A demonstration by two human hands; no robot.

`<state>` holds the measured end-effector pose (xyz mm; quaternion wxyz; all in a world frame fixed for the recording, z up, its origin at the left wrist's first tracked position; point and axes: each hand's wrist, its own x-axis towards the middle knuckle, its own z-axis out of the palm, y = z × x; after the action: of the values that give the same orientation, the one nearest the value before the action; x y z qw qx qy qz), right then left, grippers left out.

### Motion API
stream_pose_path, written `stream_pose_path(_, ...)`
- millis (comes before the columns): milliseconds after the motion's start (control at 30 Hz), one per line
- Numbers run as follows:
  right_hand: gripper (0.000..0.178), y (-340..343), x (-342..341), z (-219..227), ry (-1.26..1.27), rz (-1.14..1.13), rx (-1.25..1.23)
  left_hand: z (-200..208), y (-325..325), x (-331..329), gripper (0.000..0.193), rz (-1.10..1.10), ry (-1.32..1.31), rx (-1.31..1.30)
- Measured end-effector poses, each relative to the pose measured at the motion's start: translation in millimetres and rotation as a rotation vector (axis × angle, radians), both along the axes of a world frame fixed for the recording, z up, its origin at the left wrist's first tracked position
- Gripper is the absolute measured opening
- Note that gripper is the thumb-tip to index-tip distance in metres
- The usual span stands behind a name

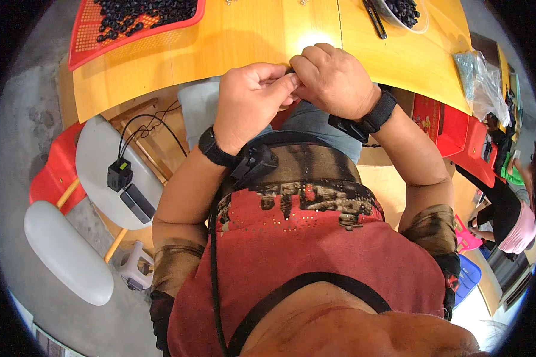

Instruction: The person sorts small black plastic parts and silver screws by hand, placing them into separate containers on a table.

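Observation:
My left hand and my right hand meet at the near edge of the yellow table, with their fingertips pinched together. Between them a bit of a small black part shows; most of it is covered by the fingers. Both hands are closed on it. Beyond my left hand, a red perforated basket holds many small black ring-like pieces. Farther right stands a clear bowl with more black pieces, and a slim black tool lies beside it.
A clear plastic bag hangs over the table's right edge. On the left, a grey-white chair carries a black box-shaped device with cables. A red stool is at the right. Another person is at the far right.

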<state>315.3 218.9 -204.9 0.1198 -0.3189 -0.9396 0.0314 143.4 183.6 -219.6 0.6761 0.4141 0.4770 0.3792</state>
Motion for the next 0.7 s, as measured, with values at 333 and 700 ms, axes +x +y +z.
stream_pose_path(333,0.026,2.9,-5.1,4.3,-0.033,0.089,-0.066,2.3,-0.4,-1.9,0.017,0.027,-0.031,-0.031)
stream_pose_path(700,0.024,2.0,-15.5,-3.3,-0.001,0.017,0.068,-1.7,-1.2,-9.3,0.018,0.097,-0.110,-0.006)
